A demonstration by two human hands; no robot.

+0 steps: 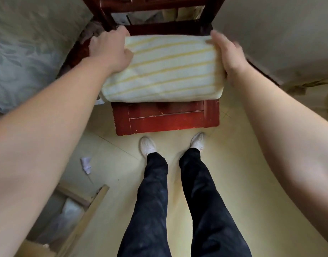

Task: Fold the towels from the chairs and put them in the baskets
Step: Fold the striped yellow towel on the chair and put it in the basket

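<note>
A folded white towel with yellow stripes is held above the seat of a dark red wooden chair. My left hand grips the towel's left end, thumb on top and fingers underneath. Gripping the right end is my right hand, its fingers partly hidden behind the cloth. The towel covers most of the seat, so I cannot tell whether it rests on it. No basket is in view.
A bed with a grey-blue leaf-pattern cover lies at the left. A wooden frame with plastic wrap sits at the bottom left. A crumpled white scrap lies on the yellow floor. My legs and white shoes stand before the chair.
</note>
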